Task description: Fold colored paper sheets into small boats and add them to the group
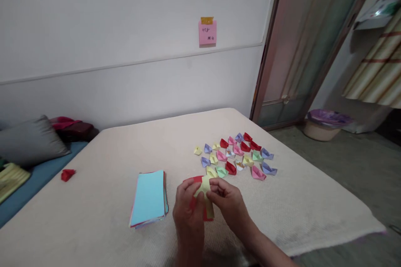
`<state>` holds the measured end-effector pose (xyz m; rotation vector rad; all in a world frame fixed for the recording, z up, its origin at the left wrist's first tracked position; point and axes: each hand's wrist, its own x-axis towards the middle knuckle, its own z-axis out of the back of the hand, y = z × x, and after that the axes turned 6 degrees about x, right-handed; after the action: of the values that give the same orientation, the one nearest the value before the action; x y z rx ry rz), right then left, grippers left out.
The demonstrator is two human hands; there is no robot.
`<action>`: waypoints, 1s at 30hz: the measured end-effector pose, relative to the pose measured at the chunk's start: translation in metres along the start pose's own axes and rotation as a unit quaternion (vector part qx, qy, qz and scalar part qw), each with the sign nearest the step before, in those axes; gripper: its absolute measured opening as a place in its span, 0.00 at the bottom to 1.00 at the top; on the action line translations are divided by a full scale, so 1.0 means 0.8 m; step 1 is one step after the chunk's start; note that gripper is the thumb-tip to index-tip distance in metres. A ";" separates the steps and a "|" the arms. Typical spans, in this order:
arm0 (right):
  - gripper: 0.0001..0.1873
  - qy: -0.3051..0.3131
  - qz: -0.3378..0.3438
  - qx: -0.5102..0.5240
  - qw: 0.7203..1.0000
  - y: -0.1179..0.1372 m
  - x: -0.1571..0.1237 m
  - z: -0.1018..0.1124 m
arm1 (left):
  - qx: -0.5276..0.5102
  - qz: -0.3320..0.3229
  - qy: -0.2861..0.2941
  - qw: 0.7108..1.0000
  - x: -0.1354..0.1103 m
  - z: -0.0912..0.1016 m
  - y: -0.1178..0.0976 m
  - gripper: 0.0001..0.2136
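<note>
My left hand point(188, 209) pinches a pale yellow strip of folded paper point(209, 207) near its upper end. Its fingers curl behind the strip, with the thumb in front. From the other side, my right hand point(231, 198) grips the same strip between thumb and fingers. Behind and below the strip lies a red sheet of paper point(197, 179), partly covered by my hands; whether my left fingers also hold it I cannot tell. Just beyond my hands, several small folded paper boats point(231, 168) in red, pink, yellow, green, purple and white stand in loose rows.
A stack of coloured paper point(148, 198), light blue on top, lies left of my hands on the cream-covered table point(103, 200). One red folded paper piece point(67, 174) sits at the far left edge. A lined bin point(324, 125) stands on the floor at right.
</note>
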<state>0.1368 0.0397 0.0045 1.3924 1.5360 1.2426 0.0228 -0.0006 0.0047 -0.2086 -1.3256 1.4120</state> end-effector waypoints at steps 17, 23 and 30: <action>0.09 0.088 0.034 -0.026 0.995 -0.004 -0.005 -0.002 | 0.027 -0.010 -0.012 1.000 0.005 -0.001 -0.003 0.09; 0.09 0.085 0.028 -0.028 0.996 -0.006 -0.003 -0.001 | 0.045 0.008 0.005 0.999 0.004 0.001 -0.001 0.07; 0.07 0.082 0.014 -0.035 0.996 -0.007 -0.004 -0.003 | 0.083 -0.009 0.000 0.997 0.003 0.003 0.002 0.06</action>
<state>0.1336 0.0363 -0.0007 1.2966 1.5704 1.4454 0.0194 0.0006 0.0052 -0.0854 -1.2000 1.4976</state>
